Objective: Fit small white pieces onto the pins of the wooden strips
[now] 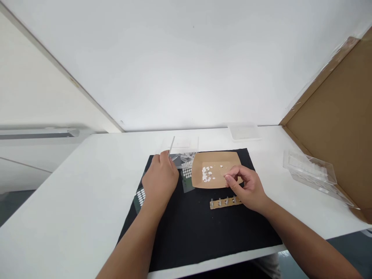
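Note:
My left hand (161, 179) is closed round a thin metal tool (171, 147) that points up and away, over the left part of a black mat (200, 228). Beside it lie clear sheets with small white dots (187, 171). My right hand (247, 186) is curled in a pinch at the right edge of a brown paper tray (216, 156); what its fingertips hold is too small to make out. Small white pieces (207, 174) lie in the tray. A tan strip with several metal studs (225, 202) lies on the mat just below my right hand.
The mat lies on a white table (87, 182). A clear plastic box (312, 170) stands at the right, in front of a brown cardboard wall (337, 116). Another clear container (243, 131) sits at the table's back edge. More dotted sheet (140, 197) shows left of my wrist.

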### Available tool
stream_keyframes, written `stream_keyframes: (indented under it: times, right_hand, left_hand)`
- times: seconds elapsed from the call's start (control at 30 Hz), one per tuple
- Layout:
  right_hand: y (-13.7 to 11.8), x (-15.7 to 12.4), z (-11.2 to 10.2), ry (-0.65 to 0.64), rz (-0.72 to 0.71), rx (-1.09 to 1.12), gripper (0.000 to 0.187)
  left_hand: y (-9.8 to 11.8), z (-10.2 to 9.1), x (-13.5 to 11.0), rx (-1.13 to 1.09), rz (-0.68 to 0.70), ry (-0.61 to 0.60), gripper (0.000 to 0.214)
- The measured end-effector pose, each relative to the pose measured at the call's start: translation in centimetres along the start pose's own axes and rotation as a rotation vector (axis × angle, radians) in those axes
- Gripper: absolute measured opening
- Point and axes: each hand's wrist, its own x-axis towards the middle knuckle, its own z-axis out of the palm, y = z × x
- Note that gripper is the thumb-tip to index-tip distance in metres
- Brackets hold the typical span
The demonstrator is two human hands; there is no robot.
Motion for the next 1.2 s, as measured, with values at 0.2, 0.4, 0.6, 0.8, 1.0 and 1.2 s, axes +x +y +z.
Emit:
stream_keyframes:
  times: [0.2,0.4,0.6,0.8,1.0,1.2]
  right_hand:
    - [0.2,0.0,0.0,-0.001,-0.032,-0.052,0.015]
    - [0.2,0.0,0.2,0.047,-0.047,-0.145,0.014]
    - [0.3,0.1,0.3,0.085,-0.036,-0.237,0.015]
    - [0.1,0.0,0.5,-0.022,0.088,-0.033,0.02]
    - [-0.4,-0.1,0.6,-0.084,0.118,0.023,0.023]
    - [-0.8,-0.4,0.6,-0.097,-0.003,-0.017,0.014]
  left_hand:
    - [-0.6,0.6,0.0,0.013,0.037,0.01,0.037]
    - [-1.3,1.8,0.2,-0.031,0.144,0.139,0.042]
    - [0.9,0.4,-1.4,-0.643,0.575,0.295,0.013]
    - [3.2,-0.5,-4.4,-1.204,0.738,-0.13,0.025]
    - [3.3,0.4,-4.9,-1.376,0.508,-0.238,0.016]
    - [3.5,0.0,-4.9,-1.549,0.421,-0.412,0.01]
